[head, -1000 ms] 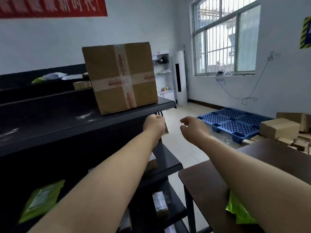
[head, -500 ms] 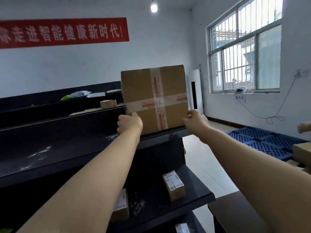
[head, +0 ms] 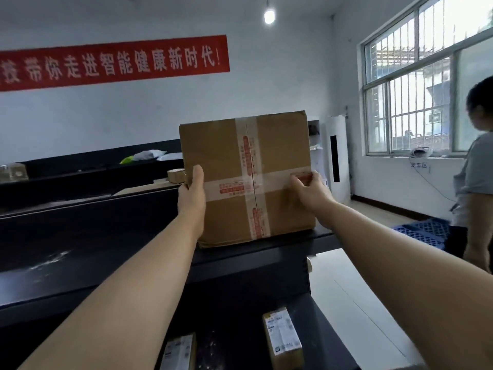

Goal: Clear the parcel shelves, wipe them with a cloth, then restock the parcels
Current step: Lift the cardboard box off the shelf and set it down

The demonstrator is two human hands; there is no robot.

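1. Two bare hands are on one large brown cardboard box (head: pixel 248 156) sealed with crossed clear tape that carries red print. Head view only.
2. Left hand (head: pixel 192 193): clamped on the box's left edge, thumb up on the front face, fingers round the side and out of sight.
3. Right hand (head: pixel 310 194): gripping near the right edge at the horizontal tape band, fingers bent against the front face.
4. Box position: upright at the right end of the black top shelf (head: pixel 80 252), bottom edge meeting the shelf surface. Cannot tell if it is lifted at all.
5. Top shelf has whitish dust smears on its left part.
6. Lower black shelf (head: pixel 234 343): a small brown labelled parcel (head: pixel 284 339) lies under the right forearm, and a second small labelled parcel (head: pixel 178 352) lies near the bottom edge, partly behind the left arm.
7. Behind: a long black counter (head: pixel 80 166) with white soft bags (head: pixel 149 155), a green bag (head: pixel 127 159) and a small cardboard box (head: pixel 176 175).
8. Wall: a red banner with white characters (head: pixel 114 62), and a lit bulb (head: pixel 269 16) on the ceiling.
9. Right side: a barred window (head: pixel 426 84), a tall white floor unit (head: pixel 337 161), a blue plastic pallet (head: pixel 424 232), and a second person in a grey shirt (head: pixel 477 182) standing at the frame edge.
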